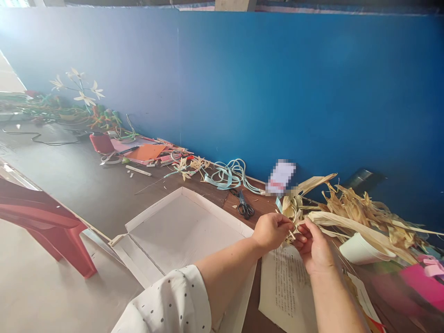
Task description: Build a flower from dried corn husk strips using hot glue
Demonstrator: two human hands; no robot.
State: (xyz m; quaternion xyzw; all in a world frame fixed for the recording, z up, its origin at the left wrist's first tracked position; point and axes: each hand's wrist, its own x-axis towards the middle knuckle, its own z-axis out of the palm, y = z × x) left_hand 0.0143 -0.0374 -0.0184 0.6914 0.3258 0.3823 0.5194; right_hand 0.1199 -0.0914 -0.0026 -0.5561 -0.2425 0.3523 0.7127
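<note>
My left hand (272, 232), below a rolled polka-dot sleeve, pinches a thin pale piece that looks like a strip of dried corn husk. Its fingertips meet those of my right hand (315, 249), whose thumb and curled fingers also close on something small there. The exact grip is partly hidden by the fingers. Just behind both hands lies a bunch of dried corn husks (293, 206). A long husk (347, 222) stretches rightward from beside my right thumb. Beneath the hands is a printed sheet (282, 286).
Black-handled scissors (245, 209) lie behind a shallow white box lid (187, 226). Light-blue cord (229, 173) and husk flowers (187, 167) are farther left. At right, a tilted pale cup (364, 249) sits among more husks (367, 208). A red chair (45, 222) stands at the table's left.
</note>
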